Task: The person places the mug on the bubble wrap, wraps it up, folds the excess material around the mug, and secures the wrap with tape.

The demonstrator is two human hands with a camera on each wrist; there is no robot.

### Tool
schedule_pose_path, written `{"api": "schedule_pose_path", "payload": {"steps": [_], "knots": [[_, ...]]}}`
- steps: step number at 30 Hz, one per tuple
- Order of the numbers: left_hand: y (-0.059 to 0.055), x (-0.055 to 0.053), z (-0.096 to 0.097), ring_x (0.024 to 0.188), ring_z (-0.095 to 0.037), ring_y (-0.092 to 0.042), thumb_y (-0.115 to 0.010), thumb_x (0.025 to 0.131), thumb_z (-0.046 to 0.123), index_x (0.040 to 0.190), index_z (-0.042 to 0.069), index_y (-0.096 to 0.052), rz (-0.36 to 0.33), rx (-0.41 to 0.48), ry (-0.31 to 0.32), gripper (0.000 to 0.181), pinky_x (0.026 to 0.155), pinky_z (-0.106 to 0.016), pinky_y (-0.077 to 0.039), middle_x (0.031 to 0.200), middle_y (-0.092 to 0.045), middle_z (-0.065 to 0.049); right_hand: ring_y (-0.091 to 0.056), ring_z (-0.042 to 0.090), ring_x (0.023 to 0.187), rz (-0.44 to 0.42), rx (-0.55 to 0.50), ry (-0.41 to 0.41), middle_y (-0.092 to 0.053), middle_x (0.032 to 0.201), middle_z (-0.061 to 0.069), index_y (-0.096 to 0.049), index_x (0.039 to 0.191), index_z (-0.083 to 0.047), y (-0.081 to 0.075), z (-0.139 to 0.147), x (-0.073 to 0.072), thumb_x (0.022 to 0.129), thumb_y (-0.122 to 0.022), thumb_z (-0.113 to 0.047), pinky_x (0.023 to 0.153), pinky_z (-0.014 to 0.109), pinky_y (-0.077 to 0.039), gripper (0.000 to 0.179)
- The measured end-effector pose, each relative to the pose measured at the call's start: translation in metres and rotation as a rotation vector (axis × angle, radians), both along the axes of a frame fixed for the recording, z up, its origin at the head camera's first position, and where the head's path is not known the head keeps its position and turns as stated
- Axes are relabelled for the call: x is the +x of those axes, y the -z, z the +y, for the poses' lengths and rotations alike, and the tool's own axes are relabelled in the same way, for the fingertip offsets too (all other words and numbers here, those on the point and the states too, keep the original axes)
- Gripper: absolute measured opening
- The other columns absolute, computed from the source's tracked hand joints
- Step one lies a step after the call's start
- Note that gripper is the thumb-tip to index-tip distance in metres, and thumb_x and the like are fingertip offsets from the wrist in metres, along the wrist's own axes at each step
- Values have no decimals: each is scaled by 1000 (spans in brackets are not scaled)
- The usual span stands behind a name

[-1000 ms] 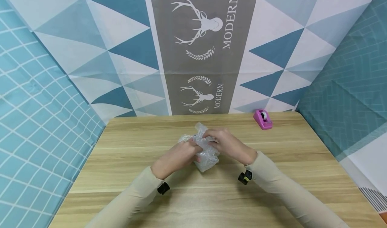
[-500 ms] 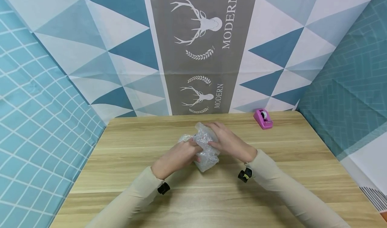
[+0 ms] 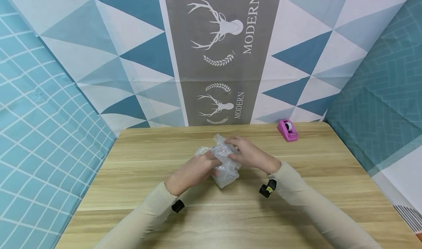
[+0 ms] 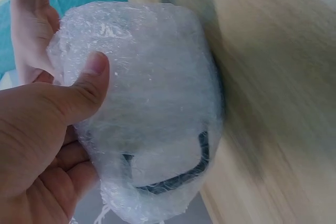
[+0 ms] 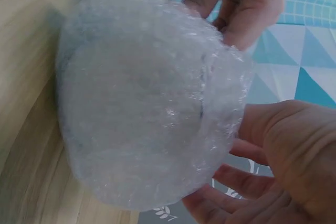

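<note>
A bundle of clear bubble wrap (image 3: 227,176) lies on the wooden table between both hands. Through the film, the left wrist view shows a pale body and a dark-edged, handle-like loop (image 4: 178,181). My left hand (image 3: 197,168) grips the bundle's left side, thumb over the wrap and fingers curled under it. From the upper right, my right hand (image 3: 248,154) holds the wrap's loose edge, its thumb and bent fingers around it. In the right wrist view the wrap (image 5: 131,103) bulges round and full, with a folded flap towards that hand's fingers.
A pink tape dispenser (image 3: 287,130) stands near the table's back right corner. The wooden table (image 3: 138,190) meets a patterned cloth backdrop (image 3: 217,65) at its rear edge, with blue cloth on both sides. Each wrist carries a small black camera.
My right hand's fingers went from bent over the wrap's top to spread along its upper right, then drew in slightly. The left hand and bundle stay nearly still.
</note>
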State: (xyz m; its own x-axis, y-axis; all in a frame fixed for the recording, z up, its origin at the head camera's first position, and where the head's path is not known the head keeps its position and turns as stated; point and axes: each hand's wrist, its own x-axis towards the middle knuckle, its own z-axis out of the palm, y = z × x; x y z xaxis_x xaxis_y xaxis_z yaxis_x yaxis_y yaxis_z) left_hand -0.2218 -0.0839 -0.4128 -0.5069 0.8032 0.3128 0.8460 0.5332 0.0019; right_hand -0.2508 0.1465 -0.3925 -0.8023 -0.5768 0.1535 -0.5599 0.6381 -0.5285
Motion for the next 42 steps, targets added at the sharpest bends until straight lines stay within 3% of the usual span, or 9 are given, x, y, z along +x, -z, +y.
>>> {"api": "schedule_pose_path", "payload": {"steps": [6, 11, 18, 24, 28, 31, 34, 37, 42], "knots": [[2, -2, -1, 83, -7, -63, -82, 86, 20, 93, 13, -71, -27, -1, 5, 15, 76, -23, -58, 89, -70, 4, -66, 41, 117, -37, -12, -27, -66, 131, 26, -66, 128, 8, -7, -1, -4, 98, -64, -4, 99, 48, -58, 32], [2, -2, -1, 86, -8, -63, -82, 86, 17, 93, 14, -72, -42, -4, 4, 13, 78, -24, -58, 91, -70, 4, -71, 38, 111, -36, -44, -8, -72, 120, 24, -73, 117, 6, -10, -4, -8, 97, -64, 3, 95, 44, -60, 23], [1, 0, -1, 82, -8, -62, -82, 86, 16, 91, 13, -71, -53, 6, 2, 13, 76, -23, -58, 88, -70, 4, -72, 37, 107, -108, -64, -4, -70, 125, 25, -71, 122, 6, -10, -2, -11, 92, -64, 8, 89, 40, -62, 30], [3, 1, -2, 90, -13, -67, -83, 86, 15, 99, 13, -73, -4, 36, 21, 17, 80, -26, -60, 97, -73, 1, -68, 43, 115, -243, -103, 99, -64, 132, 30, -59, 136, 7, -12, -4, -14, 90, -74, 1, 95, 45, -61, 48], [6, 0, -4, 87, -13, -64, -83, 87, 16, 104, 15, -75, 40, 34, 25, 20, 76, -22, -59, 105, -66, -4, -67, 43, 117, -313, -75, 149, -64, 129, 31, -52, 140, 11, -14, -5, -20, 87, -80, -4, 95, 44, -60, 61], [6, 0, -5, 79, -11, -58, -84, 86, 16, 106, 17, -75, 51, 38, 24, 22, 69, -20, -56, 102, -57, -5, -68, 39, 115, -375, -26, 171, -66, 128, 30, -58, 134, 12, -16, -5, -24, 88, -81, -10, 91, 40, -62, 56], [7, 0, -6, 82, -11, -60, -85, 84, 16, 110, 13, -71, 22, 78, 24, 30, 72, -20, -57, 103, -58, -4, -72, 31, 106, -434, 17, 199, -69, 124, 26, -64, 129, 9, -17, -6, -27, 88, -82, -15, 82, 33, -63, 51], [9, 0, -6, 93, -14, -66, -86, 80, 18, 115, 8, -63, -8, 146, 25, 42, 81, -23, -59, 107, -65, -4, -70, 20, 88, -437, 69, 200, -75, 112, 19, -71, 120, 4, -18, -8, -29, 88, -82, -18, 69, 26, -60, 41], [12, -2, -6, 106, -20, -64, -89, 70, 31, 121, 7, -58, 123, 175, -9, 64, 93, -30, -57, 116, -64, -6, -59, 13, 70, -384, 126, 178, -72, 85, 7, -76, 102, -2, -20, -14, -30, 84, -83, -15, 60, 23, -52, 23]]}}
